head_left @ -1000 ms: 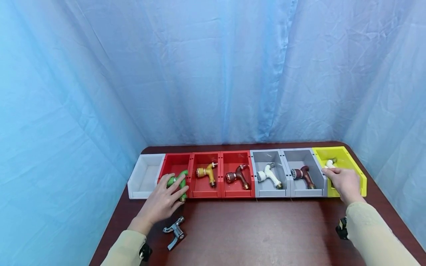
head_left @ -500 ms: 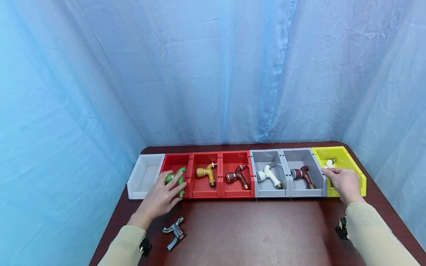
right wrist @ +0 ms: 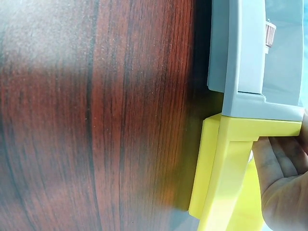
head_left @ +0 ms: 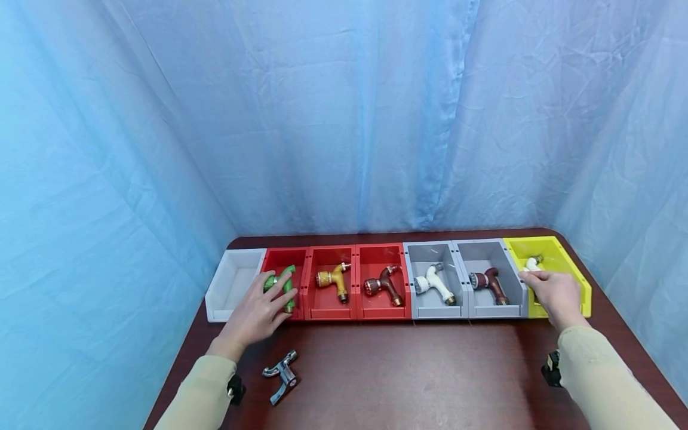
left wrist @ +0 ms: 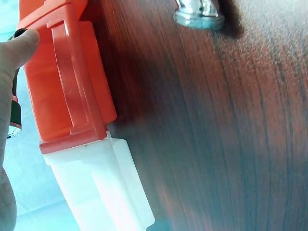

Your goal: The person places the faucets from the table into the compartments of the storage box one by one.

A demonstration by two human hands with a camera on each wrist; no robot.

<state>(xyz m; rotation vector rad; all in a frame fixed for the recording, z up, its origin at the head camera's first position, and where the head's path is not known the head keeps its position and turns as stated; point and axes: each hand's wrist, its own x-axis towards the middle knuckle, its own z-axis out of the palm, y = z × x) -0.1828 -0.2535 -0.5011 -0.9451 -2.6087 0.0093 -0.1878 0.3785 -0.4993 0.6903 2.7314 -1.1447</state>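
Observation:
My left hand [head_left: 258, 310] holds a green tap [head_left: 289, 289] over the leftmost red bin [head_left: 287, 257], its fingers spread across the tap's body. In the left wrist view the thumb lies over that bin's front part, and the tap is mostly hidden. At the far right my right hand [head_left: 556, 295] pinches the side wall of the yellow bin [head_left: 570, 280] where it meets the grey bin. A white tap [head_left: 533, 263] lies in the yellow bin, partly covered by the hand. A chrome tap [head_left: 285, 375] lies on the table just right of the left wrist.
The bins stand in one row along the table's back, starting with a white bin [head_left: 236, 278]. Others hold a yellow tap [head_left: 338, 279], a brown tap [head_left: 386, 285], a white tap [head_left: 436, 284] and a dark red tap [head_left: 490, 284]. Blue curtains [head_left: 344, 119] enclose the table.
My left hand has moved slightly up and left with the green tap, from the front edge of the red bin to farther over it. The right hand has stayed still.

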